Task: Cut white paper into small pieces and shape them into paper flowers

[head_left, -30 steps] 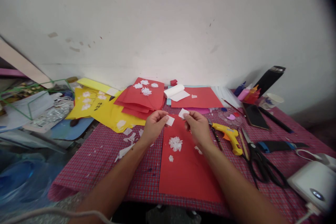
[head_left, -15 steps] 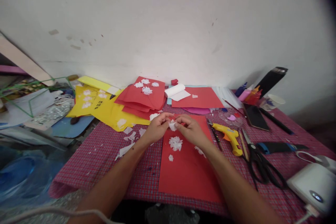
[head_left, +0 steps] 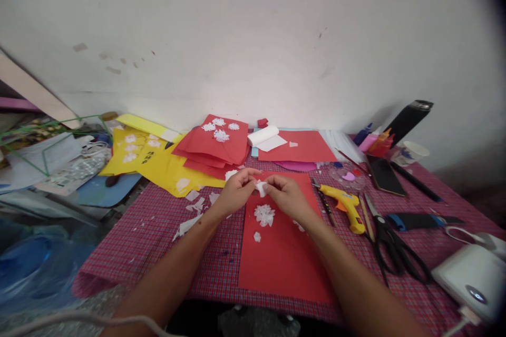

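Observation:
Between the fingertips of both hands is a small piece of white tissue paper [head_left: 261, 187], slightly crumpled. My left hand [head_left: 240, 189] pinches its left side and my right hand [head_left: 285, 194] pinches its right side. Both hover over the upper part of a red sheet of paper [head_left: 276, 268]. On that sheet, just below the hands, lies a ruffled white paper flower [head_left: 264, 215], with a smaller white scrap [head_left: 256, 236] under it. More white paper [head_left: 299, 226] shows partly behind my right wrist.
Red sheets with white flowers [head_left: 225, 147] and yellow sheets [head_left: 158, 168] lie back left. A paper roll [head_left: 265, 137] stands behind. To the right are a yellow glue gun [head_left: 346, 205], black scissors [head_left: 389, 245], a utility knife [head_left: 419, 221] and a white device [head_left: 466, 279].
The white tissue piece has shifted a little and turned between my fingertips. Both hands stay in nearly the same place, and the things on the table have not moved.

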Tool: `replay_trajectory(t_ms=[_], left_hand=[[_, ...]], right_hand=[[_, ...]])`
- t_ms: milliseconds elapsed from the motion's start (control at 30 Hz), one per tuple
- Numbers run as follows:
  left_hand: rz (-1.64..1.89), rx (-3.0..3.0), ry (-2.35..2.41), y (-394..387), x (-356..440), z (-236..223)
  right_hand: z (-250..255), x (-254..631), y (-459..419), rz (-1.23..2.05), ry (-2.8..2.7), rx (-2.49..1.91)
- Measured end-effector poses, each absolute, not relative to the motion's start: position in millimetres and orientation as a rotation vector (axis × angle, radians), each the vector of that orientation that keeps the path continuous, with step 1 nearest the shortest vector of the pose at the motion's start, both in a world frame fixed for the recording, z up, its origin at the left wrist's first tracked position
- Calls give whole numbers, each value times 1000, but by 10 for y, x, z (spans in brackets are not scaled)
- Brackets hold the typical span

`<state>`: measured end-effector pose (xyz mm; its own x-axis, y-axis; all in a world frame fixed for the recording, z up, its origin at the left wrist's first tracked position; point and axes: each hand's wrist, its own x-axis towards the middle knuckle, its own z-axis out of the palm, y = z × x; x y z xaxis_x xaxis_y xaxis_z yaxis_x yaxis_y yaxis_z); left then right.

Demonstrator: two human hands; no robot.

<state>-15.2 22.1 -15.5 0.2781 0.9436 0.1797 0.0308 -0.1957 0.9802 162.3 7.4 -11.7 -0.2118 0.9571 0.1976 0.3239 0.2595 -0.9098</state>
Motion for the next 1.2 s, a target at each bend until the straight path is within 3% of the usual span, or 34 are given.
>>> replay_trajectory(t_ms=[600, 1033, 1200], left_hand=[[1004, 1772, 1329, 285, -210, -279], [918, 2000, 1465, 289, -231, -266], [1055, 2033, 1425, 260, -214, -155]], right_hand=[[-63, 1703, 137, 869, -1342, -1207], [-76, 1668, 146, 1026, -1291, -1168], [-71, 1644, 138, 1148, -1235, -1131]])
